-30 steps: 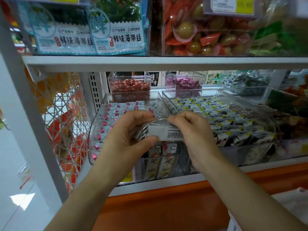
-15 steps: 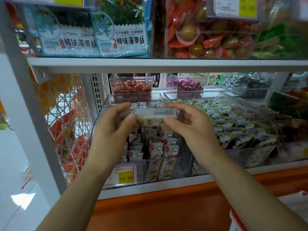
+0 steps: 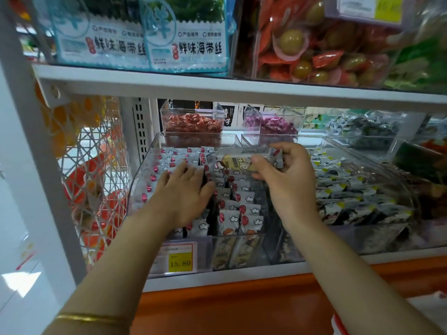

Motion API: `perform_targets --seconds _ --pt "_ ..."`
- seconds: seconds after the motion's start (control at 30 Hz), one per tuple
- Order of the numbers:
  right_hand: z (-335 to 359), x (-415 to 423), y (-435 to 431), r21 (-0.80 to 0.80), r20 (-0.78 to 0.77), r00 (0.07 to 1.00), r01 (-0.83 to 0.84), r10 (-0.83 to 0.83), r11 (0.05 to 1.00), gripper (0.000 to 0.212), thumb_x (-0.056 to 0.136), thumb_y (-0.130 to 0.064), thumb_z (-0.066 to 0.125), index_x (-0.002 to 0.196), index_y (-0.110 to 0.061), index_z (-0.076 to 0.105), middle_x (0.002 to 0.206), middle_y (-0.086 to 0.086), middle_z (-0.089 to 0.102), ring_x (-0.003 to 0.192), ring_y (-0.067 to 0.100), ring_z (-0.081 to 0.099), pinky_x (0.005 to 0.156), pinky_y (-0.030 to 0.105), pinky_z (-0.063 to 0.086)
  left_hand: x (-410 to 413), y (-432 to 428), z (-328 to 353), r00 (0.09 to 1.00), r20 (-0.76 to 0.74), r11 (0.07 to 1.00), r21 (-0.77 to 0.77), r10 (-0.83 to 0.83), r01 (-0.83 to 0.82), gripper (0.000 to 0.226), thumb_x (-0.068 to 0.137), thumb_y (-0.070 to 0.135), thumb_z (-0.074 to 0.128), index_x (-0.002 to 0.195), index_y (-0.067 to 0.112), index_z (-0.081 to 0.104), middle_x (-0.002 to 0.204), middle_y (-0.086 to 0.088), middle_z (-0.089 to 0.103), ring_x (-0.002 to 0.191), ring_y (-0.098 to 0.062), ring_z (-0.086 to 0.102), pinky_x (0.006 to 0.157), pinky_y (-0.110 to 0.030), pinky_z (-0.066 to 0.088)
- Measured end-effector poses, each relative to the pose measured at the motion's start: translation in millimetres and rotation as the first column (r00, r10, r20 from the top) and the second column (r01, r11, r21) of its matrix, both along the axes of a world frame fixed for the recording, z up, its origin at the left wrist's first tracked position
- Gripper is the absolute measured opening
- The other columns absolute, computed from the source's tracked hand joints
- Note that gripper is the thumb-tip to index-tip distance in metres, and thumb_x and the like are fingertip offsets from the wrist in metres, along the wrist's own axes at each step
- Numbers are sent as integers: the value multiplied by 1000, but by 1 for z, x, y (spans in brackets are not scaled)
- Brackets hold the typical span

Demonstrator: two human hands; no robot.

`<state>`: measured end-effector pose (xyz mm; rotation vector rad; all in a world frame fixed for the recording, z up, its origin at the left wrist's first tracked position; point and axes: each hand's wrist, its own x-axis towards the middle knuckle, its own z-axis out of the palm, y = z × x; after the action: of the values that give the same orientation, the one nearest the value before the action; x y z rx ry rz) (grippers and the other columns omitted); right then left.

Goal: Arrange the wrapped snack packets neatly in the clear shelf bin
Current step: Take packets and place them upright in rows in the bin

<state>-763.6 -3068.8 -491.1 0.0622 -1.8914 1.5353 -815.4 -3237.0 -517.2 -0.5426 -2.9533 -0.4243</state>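
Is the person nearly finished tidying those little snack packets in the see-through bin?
Mostly. The clear bin already holds neat rows of packets. The left hand lies flat on the left rows, and the right hand pinches a small bunch of packets above the bin. That bunch is not yet in a row.

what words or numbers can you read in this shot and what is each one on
"鲜味海带丝": on both blue-and-white seaweed packs on the upper shelf, each also bearing a big "鲜".
"15.80": yellow price tag on the clear plastic bin's front.
White-and-yellow price label, top right: blurred.
Grey wrapped packet in the right hand: print unreadable.
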Motion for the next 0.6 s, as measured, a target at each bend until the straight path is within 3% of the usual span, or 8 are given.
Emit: perform_targets --seconds 0.1,0.27,0.33,0.4,0.47,0.53,0.6 --pt "-2 1 0 56 -8 1000 9 -9 998 26 82 -20 70 90 -33 48 91 2 59 86 31 64 79 53 52 -5 1 -1 999 43 990 -136 -11 17 64 96 50 5 149 16 19 159 -1 9 145 -14 -7 115 -48 -5" --pt "2 -3 -1 148 -23 1000 23 -20 989 25 84 -21 69 101 -20 51 90 7 59 84 29 63 77 51 53 11 -6 3 999 -3 994 -97 -42 41 60 93 51 14 140 22 39 153 3 26 144 -13 6 114 -50 -1" --pt "8 -11 -7 235 -46 999 34 -23 971 25 84 -18 68 101 -17 51 88 0 55 85 27 62 76 49 53 21 -9 6 998 -13 994 -92 -58 56 57 91 51 17 133 24 45 146 3 33 140 -15 17 116 -50 5" --pt "13 -25 -15 325 -14 1000 -19 25 946 23 84 -16 68 100 -13 52 87 -5 51 86 23 59 77 38 52 30 -12 7 997 -17 992 -103 -74 72 54 91 49 18 130 24 47 143 3 36 137 -17 21 115 -49 8" --pt "17 -41 -24 462 66 995 -100 78 881 24 82 -17 70 100 -13 54 90 -4 52 82 13 54 65 19 43 35 -14 8 997 -13 992 -102 -79 77 51 93 47 20 131 24 45 144 3 34 138 -16 21 115 -49 9" --pt "16 -55 -34 610 136 986 -164 101 775 27 80 -18 71 103 -13 57 97 -1 56 81 9 49 60 17 33 37 -16 9 997 -9 994 -70 -83 82 47 96 44 22 135 25 42 146 4 32 139 -14 18 115 -49 8" --pt "10 -66 -45 722 196 976 -211 98 659 32 81 -17 71 109 -11 58 109 6 57 91 15 50 65 21 33 37 -16 9 994 -12 993 -33 -112 111 45 98 41 24 135 25 42 149 6 31 141 -12 15 115 -49 8"
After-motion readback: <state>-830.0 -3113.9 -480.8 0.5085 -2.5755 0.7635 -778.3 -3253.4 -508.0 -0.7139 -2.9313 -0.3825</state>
